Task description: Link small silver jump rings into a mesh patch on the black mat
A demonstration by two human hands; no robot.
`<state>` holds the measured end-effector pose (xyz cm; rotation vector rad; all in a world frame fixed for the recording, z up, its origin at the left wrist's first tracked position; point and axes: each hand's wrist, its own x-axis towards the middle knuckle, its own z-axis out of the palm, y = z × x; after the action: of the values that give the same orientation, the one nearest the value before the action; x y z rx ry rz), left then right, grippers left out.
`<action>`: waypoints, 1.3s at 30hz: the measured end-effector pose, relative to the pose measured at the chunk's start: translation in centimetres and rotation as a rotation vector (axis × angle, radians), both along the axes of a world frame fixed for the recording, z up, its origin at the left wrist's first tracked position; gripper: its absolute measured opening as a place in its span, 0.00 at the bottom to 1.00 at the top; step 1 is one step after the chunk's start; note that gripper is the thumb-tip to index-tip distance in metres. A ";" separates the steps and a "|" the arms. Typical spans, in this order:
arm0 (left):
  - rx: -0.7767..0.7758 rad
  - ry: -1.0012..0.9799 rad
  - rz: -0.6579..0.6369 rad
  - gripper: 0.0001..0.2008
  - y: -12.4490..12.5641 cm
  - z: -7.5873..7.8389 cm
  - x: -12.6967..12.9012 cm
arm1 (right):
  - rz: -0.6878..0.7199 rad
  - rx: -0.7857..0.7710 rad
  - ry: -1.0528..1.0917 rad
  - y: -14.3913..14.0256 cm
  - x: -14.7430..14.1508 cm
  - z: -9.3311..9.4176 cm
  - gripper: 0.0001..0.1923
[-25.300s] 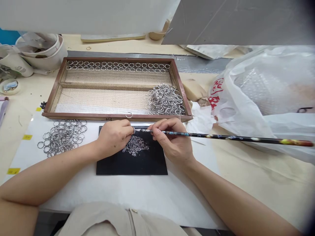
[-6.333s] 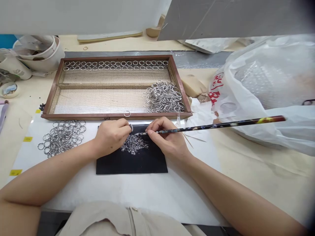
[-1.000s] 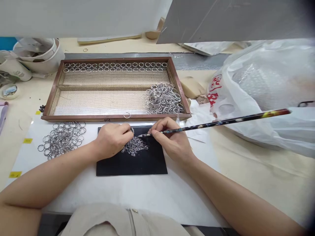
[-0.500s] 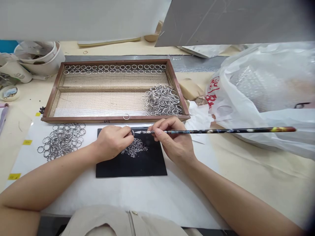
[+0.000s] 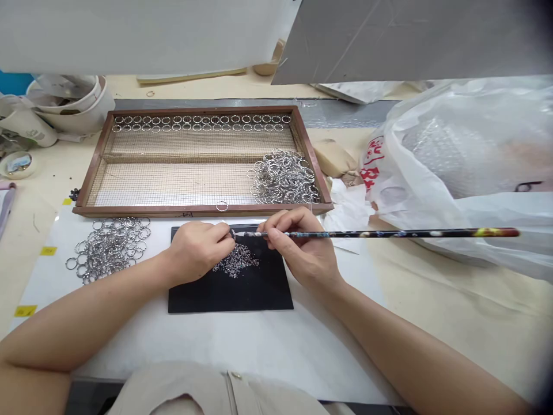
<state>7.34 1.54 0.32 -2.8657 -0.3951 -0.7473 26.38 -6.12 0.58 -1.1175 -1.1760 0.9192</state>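
My left hand [image 5: 201,248] is closed in a pinch over the black mat [image 5: 254,294], holding a small silver ring [image 5: 234,234] mostly hidden by the fingers. From the right, my right hand [image 5: 305,248] grips a long, dark, patterned pencil-like stick [image 5: 367,234] near its pale pointed end. That point meets or nearly meets the ring; contact is too small to tell. Below the fingers, a heap of tiny shiny beads or stones [image 5: 237,262] lies on the mat. Left of my left hand is a pile of silver rings [image 5: 110,248] on white paper.
Beyond my hands stands a wood-framed mesh tray [image 5: 199,211] with two rows of rings [image 5: 196,121] and a ring heap [image 5: 285,178]. One ring [image 5: 222,206] rests on its front rim. A plastic bag [image 5: 432,190] lies right, white containers [image 5: 86,109] left.
The stick's rear end has dipped slightly and its point sits a little nearer the ring. My left hand has hardly moved.
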 end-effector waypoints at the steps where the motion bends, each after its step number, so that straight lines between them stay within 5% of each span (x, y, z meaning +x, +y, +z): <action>1: 0.001 -0.002 0.000 0.11 0.0 0.0 0.0 | -0.001 0.000 -0.002 0.0 0.0 0.0 0.08; 39: 0.004 0.004 -0.011 0.13 -0.1 0.3 0.2 | -0.018 -0.015 -0.025 0.0 0.0 0.0 0.08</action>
<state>7.50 1.48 0.62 -2.8678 -0.3769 -0.7431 26.34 -6.12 0.59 -1.1521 -1.1793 0.9041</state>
